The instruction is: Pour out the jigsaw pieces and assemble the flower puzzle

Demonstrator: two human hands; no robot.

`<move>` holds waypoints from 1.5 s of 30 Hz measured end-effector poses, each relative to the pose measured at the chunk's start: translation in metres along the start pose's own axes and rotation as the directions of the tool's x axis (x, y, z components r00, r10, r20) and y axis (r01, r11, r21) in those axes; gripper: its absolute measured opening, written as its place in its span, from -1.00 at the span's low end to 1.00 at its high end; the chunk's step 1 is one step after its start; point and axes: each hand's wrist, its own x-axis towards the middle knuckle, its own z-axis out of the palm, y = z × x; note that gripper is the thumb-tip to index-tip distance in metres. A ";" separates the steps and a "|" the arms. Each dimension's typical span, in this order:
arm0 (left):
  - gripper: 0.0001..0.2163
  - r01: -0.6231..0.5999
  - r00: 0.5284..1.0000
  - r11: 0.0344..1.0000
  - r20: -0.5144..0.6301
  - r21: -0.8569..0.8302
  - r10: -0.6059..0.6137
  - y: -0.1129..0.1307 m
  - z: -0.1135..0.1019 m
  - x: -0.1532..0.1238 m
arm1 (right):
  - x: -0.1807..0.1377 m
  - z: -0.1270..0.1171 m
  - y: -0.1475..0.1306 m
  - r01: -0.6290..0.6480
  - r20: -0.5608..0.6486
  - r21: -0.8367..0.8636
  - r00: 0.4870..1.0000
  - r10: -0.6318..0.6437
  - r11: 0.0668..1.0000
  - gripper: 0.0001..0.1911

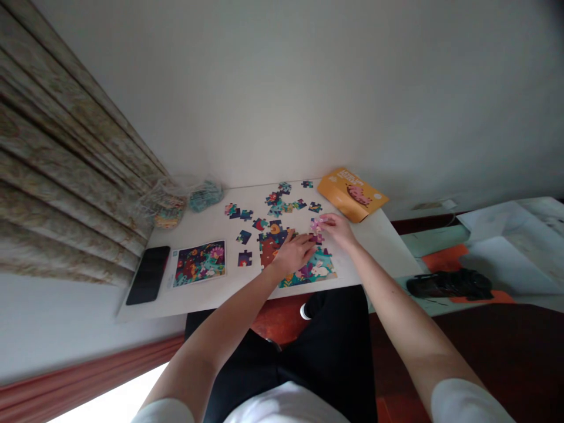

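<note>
A partly assembled colourful jigsaw puzzle [317, 267] lies near the front edge of a small white table [379, 238]. My left hand [294, 252] rests on the assembled part, fingers curled and pressed down on it. My right hand [338, 228] pinches a pink puzzle piece [315, 224] at the puzzle's upper right edge. Several loose pieces [277, 204] are scattered behind the puzzle toward the wall.
A reference picture card [200, 262] and a black phone [148, 274] lie at the table's left. Clear bags [176, 200] of pieces sit at the back left, an orange box [352, 194] at the back right. Curtains hang left. Papers and a black object [449, 284] lie on the floor right.
</note>
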 end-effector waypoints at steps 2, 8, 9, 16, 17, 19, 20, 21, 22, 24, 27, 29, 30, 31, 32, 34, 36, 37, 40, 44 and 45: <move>-0.69 -0.014 1.000 1.000 -0.010 0.012 0.014 -0.001 0.003 -0.003 | 0.001 0.001 -0.001 0.003 0.045 -0.072 0.999 0.000 0.997 -0.70; -0.66 -0.046 0.999 0.998 -0.009 0.038 0.046 0.000 0.004 -0.005 | 0.003 0.001 -0.004 0.078 0.118 -0.314 0.992 -0.043 0.946 -0.80; -0.66 -0.049 0.999 0.998 -0.007 0.041 0.049 0.000 0.004 -0.005 | 0.004 0.000 -0.005 0.087 0.123 -0.348 0.991 -0.047 0.934 -0.81; -0.63 -0.058 0.998 0.996 0.005 0.064 0.058 0.001 0.005 -0.004 | 0.010 -0.001 -0.006 0.132 0.153 -0.464 0.986 -0.068 0.876 -0.81; -0.63 -0.060 0.998 0.996 0.005 0.067 0.060 0.001 0.005 -0.004 | 0.010 -0.001 -0.006 0.140 0.158 -0.475 0.985 -0.072 0.869 -0.81; -0.63 -0.062 0.998 0.995 0.004 0.074 0.062 0.001 0.005 -0.005 | 0.010 0.000 -0.007 0.151 0.160 -0.500 0.984 -0.081 0.853 -0.81; -0.63 -0.063 0.998 0.995 0.004 0.076 0.063 0.001 0.005 -0.005 | 0.011 0.000 -0.008 0.154 0.159 -0.512 0.984 -0.083 0.845 -0.81; -0.63 -0.064 0.998 0.995 0.005 0.077 0.063 0.001 0.005 -0.005 | 0.011 0.000 -0.008 0.155 0.159 -0.521 0.984 -0.084 0.839 -0.81; -0.62 -0.064 0.998 0.995 0.007 0.077 0.064 0.002 0.005 -0.005 | 0.011 0.000 -0.009 0.152 0.160 -0.528 0.984 -0.079 0.835 -0.82; -0.63 -0.062 0.998 0.996 0.011 0.069 0.061 0.002 0.004 -0.005 | 0.012 0.001 -0.011 0.134 0.166 -0.535 0.985 -0.052 0.834 -0.83; -0.63 -0.054 0.998 0.998 0.010 0.041 0.054 0.002 0.003 -0.004 | 0.013 0.000 -0.013 0.108 0.173 -0.541 0.985 -0.015 0.834 -0.85; -0.63 -0.055 0.998 0.998 0.010 0.031 0.054 0.003 0.002 -0.004 | 0.014 -0.001 -0.014 0.105 0.185 -0.536 0.983 -0.005 0.838 -0.85; -0.63 -0.055 0.998 0.998 0.009 0.027 0.054 0.003 0.002 -0.004 | 0.014 -0.002 -0.014 0.106 0.195 -0.528 0.981 -0.001 0.843 -0.84; -0.63 -0.053 0.999 0.998 0.007 0.023 0.053 0.004 0.001 -0.004 | 0.014 -0.002 -0.014 0.107 0.206 -0.520 0.979 0.002 0.847 -0.84; -0.64 -0.051 0.999 0.999 0.006 0.017 0.051 0.004 0.001 -0.005 | 0.014 -0.003 -0.014 0.109 0.216 -0.514 0.976 0.005 0.851 -0.83; -0.65 -0.047 0.999 0.999 0.004 0.005 0.047 0.004 0.000 -0.005 | 0.014 -0.003 -0.014 0.113 0.225 -0.516 0.974 0.007 0.849 -0.83; -0.65 -0.048 0.999 0.999 0.006 0.008 0.048 0.004 0.000 -0.005 | 0.014 -0.003 -0.015 0.120 0.223 -0.527 0.975 0.001 0.841 -0.81; -0.64 -0.049 0.999 0.999 0.007 0.016 0.048 0.004 0.000 -0.004 | 0.013 -0.003 -0.015 0.125 0.223 -0.531 0.975 -0.004 0.838 -0.78; -0.64 -0.051 0.999 0.998 0.010 0.044 0.051 0.004 0.000 -0.004 | 0.013 -0.004 -0.017 0.155 0.238 -0.524 0.971 -0.031 0.837 -0.67; -0.63 -0.054 0.999 0.998 0.010 0.041 0.054 0.005 0.000 -0.004 | 0.015 -0.006 -0.018 0.191 0.254 -0.540 0.966 -0.058 0.819 -0.70; -0.63 -0.052 0.999 0.998 0.010 0.033 0.051 0.005 -0.001 -0.004 | 0.016 -0.006 -0.018 0.186 0.255 -0.544 0.966 -0.049 0.818 -0.71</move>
